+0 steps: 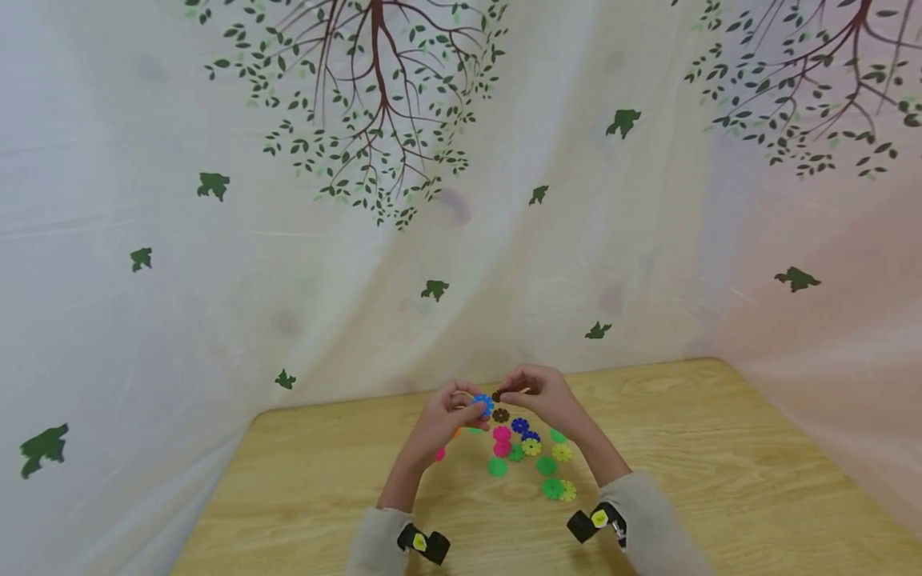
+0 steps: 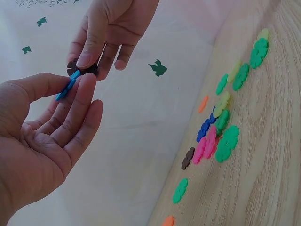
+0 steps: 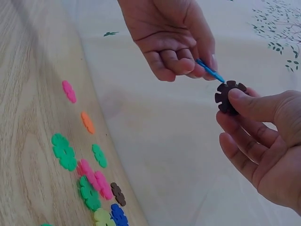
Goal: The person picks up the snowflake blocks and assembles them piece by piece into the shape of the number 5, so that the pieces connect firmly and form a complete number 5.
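Between thumb and fingers, my left hand (image 1: 448,416) pinches a light blue notched plastic disc (image 1: 483,406), seen nearly edge-on in the left wrist view. My right hand (image 1: 545,398) pinches a dark brown disc (image 3: 229,97) of the same flower-like shape, its notched rim showing clearly in the right wrist view. The two discs meet at their edges above the table, set at an angle to each other. Whether a notch of one has slid into the other, I cannot tell. Below the hands lies a second brown disc (image 1: 500,415).
On the wooden table (image 1: 684,480) lie several loose discs: pink (image 1: 501,433), dark blue (image 1: 520,425), yellow (image 1: 563,453), green (image 1: 547,466) and orange (image 3: 87,122). Some overlap. A pale curtain (image 1: 504,240) printed with trees and leaves hangs behind the table's far edge.
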